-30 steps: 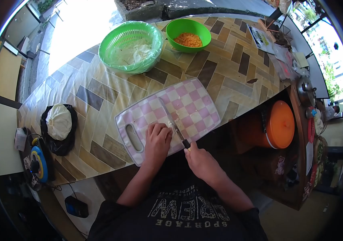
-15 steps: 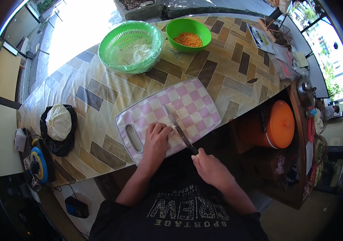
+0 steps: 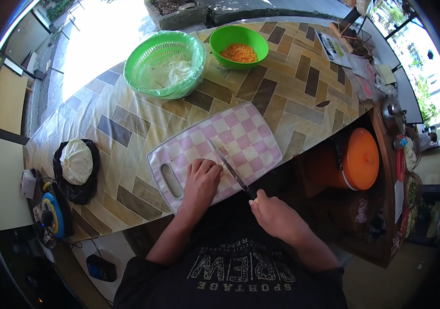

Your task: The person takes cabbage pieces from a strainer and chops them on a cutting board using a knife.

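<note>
My right hand [image 3: 276,213] is wrapped round the handle of a knife [image 3: 231,171], whose long blade slants up and left across a pink and white checkered cutting board [image 3: 240,129]. Beside the blade, on its left, my left hand [image 3: 201,180] rests on the board with curled fingers, over something small and pale that is mostly hidden. Small pale bits [image 3: 227,138] lie scattered on the board near the knife.
Behind the board stand a lined green basket [image 3: 140,54] and a green bowl [image 3: 253,35] of orange bits [image 3: 239,52]. A white bundle [image 3: 76,161] in black plastic is at left. An orange bucket [image 3: 361,159] sits below the table's right edge.
The view has shifted slightly. My right hand and the knife handle are a little lower and farther right; my left hand has barely moved.
</note>
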Available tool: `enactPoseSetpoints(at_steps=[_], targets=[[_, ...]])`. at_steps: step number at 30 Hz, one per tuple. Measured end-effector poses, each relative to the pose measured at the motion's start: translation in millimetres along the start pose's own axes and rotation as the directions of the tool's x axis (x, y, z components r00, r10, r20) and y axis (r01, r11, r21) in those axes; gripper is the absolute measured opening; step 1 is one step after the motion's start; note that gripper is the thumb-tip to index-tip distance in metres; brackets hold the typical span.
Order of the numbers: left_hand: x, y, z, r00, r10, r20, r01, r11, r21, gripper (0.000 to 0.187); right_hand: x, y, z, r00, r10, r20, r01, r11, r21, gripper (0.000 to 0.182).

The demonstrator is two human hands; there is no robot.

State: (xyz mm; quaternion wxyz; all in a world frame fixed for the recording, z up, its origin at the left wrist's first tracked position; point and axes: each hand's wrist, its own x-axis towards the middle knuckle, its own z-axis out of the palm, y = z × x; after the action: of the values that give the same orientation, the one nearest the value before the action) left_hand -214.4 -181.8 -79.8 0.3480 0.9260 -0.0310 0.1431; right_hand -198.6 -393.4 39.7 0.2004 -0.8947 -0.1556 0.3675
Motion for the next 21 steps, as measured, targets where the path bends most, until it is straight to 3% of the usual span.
enactPoseSetpoints(at_steps=[4, 19, 21], targets=[[-1, -1, 0, 1.000, -0.025, -0.001, 0.025, 1.000, 0.002, 0.018, 31, 12, 51, 0.997, 0.016, -0.072, -0.018, 0.999, -0.028, 0.033], [-10, 0, 6, 0.991, -0.081, -0.110, 0.086, 0.995, 0.043, 0.019, 21, -5, 27, 1.000, -0.008, -0.017, 0.008, 0.999, 0.037, 0.034], [-12, -2, 6, 0.993, -0.066, -0.097, 0.071, 0.996, 0.054, 0.020, 38, 5, 53, 0.998, -0.004, -0.064, 0.005, 1.000, 0.020, 0.034]])
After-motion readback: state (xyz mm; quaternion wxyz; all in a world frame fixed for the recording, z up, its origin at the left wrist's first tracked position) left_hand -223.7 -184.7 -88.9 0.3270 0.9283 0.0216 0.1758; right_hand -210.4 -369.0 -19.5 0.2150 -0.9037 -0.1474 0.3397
